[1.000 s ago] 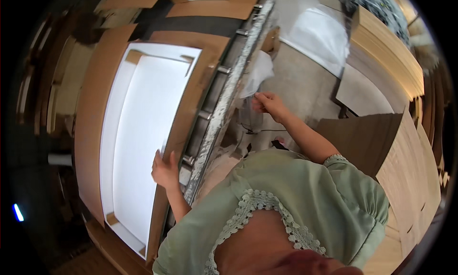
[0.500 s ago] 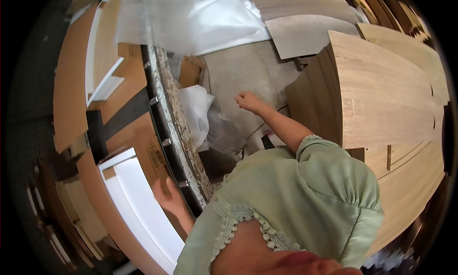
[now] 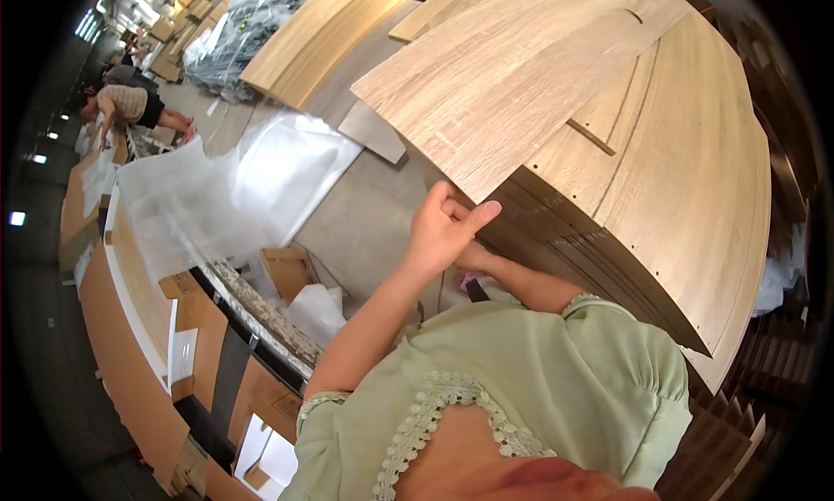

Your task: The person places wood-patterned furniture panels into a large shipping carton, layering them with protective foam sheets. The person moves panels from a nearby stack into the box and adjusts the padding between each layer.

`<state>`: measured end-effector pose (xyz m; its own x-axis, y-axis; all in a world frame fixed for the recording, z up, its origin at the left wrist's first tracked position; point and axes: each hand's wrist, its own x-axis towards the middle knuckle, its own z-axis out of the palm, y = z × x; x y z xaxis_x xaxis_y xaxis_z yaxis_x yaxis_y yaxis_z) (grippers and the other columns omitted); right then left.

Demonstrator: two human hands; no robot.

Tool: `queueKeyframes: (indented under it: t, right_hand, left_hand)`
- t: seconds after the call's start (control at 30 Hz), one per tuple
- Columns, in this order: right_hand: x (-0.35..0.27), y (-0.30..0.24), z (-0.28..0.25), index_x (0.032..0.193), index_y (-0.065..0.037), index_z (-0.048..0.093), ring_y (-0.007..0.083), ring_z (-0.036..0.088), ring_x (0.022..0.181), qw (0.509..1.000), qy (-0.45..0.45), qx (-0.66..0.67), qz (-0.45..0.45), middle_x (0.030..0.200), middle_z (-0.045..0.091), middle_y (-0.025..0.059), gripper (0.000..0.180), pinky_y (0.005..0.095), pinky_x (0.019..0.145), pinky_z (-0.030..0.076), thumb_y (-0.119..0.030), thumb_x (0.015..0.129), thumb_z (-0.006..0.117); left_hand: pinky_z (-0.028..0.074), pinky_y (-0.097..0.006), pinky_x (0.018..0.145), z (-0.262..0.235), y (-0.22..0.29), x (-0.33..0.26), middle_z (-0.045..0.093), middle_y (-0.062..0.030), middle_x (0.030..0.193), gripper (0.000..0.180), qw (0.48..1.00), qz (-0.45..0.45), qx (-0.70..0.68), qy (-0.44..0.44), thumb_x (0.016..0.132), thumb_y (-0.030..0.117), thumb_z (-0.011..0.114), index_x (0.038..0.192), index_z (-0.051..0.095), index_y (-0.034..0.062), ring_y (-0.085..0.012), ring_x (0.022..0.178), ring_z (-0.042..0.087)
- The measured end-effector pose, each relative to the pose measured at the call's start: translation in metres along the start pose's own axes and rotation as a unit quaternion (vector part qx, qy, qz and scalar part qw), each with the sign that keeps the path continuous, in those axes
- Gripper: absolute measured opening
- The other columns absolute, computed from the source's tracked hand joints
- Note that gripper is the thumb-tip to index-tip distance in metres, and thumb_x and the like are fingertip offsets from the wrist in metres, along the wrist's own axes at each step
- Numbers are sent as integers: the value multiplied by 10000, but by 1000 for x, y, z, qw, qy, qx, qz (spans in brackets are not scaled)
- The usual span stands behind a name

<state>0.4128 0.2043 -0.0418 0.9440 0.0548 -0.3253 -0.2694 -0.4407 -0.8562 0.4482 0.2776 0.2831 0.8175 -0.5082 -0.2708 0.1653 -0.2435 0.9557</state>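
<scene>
My left hand [image 3: 439, 236] is at the near corner of a light wood-grain panel [image 3: 512, 93]. Its fingers curl against the panel's edge, and the thumb lies by the corner tip. The panel rests askew on a stack of similar boards [image 3: 660, 171], its near end jutting past them. Behind my left wrist, low beside the stack, is my right hand [image 3: 473, 258]; its fingers are hidden.
Cartons with white-edged boards [image 3: 130, 284] line a worn rail [image 3: 252, 306] at left. Translucent sheeting [image 3: 261, 180] spreads beyond, near more stacked boards [image 3: 326, 36]. A cardboard piece [image 3: 287, 271] and white plastic [image 3: 317, 310] lie low. Another person [image 3: 126, 106] bends over cartons far left.
The view has swung right toward the board stack. My left hand has left the carton side and come to the panel's corner. The right hand has drawn in beside the stack.
</scene>
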Motion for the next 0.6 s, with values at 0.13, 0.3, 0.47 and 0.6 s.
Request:
queueKeyframes:
  t: [0.13, 0.3, 0.47, 0.6]
  right_hand:
    - [-58, -35, -54, 914, -23, 637, 232, 612, 703, 979, -47, 61, 189, 796, 619, 135, 273, 357, 682, 490, -249, 790, 546]
    - [-67, -16, -55, 832, -19, 638, 159, 592, 614, 972, -11, 80, 221, 683, 608, 86, 236, 311, 594, 475, -230, 790, 543]
    - [-66, -26, -51, 878, -51, 645, 236, 631, 740, 978, -48, 41, 201, 797, 645, 125, 255, 349, 700, 487, -258, 754, 563]
    - [-45, -23, -45, 931, -40, 631, 287, 653, 645, 987, -72, -60, 127, 864, 645, 150, 283, 357, 717, 515, -256, 771, 542]
  left_hand:
    - [366, -180, 416, 11, -5, 8, 569, -44, 660, 262, 992, 70, -91, 56, 800, 214, 664, 908, 534, 14, -55, 502, 494]
    - [311, -175, 356, -18, 10, 14, 540, -35, 598, 265, 994, 16, -103, 43, 832, 282, 618, 766, 536, 39, -60, 411, 453]
    - [319, -194, 373, -26, 18, 20, 519, -30, 539, 363, 998, 7, -14, 55, 868, 333, 549, 646, 533, 47, -60, 402, 436]
    - [311, -201, 378, -31, 23, 28, 511, -29, 525, 384, 991, 37, 71, 108, 883, 339, 517, 631, 532, 49, -64, 399, 423]
